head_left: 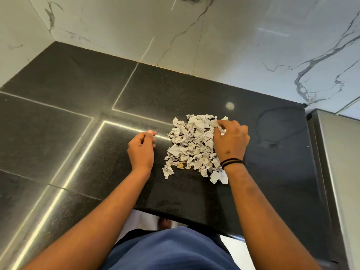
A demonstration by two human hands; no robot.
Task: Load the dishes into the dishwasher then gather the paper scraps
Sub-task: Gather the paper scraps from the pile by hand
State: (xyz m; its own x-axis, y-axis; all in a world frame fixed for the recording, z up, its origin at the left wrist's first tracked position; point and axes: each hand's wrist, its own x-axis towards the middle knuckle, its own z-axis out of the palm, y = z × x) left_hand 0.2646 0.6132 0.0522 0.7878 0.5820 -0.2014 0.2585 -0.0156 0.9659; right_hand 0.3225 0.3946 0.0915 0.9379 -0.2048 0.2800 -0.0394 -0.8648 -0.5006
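Dozens of paper scraps (191, 145) heaped mid-desk (78, 106). Right hand (230, 142) pinches a far-edge scrap; left hand (141, 149) loosely curled, holding nothing. Advice: sweep inward from both sides, cupping.

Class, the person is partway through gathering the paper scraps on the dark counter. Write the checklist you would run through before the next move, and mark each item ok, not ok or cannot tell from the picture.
1. Paper scraps lie in one loose heap on the counter: ok.
2. Right hand grips scraps at the heap's far edge: ok.
3. Left hand beside the heap, fingers curled, off the paper: ok; whether it holds a scrap: cannot tell.
4. Heap lies well back from the counter's near edge: ok.
5. Yellowish bit at the heap's near side is paper: cannot tell.
6. A bin or bag for the scraps in view: not ok.
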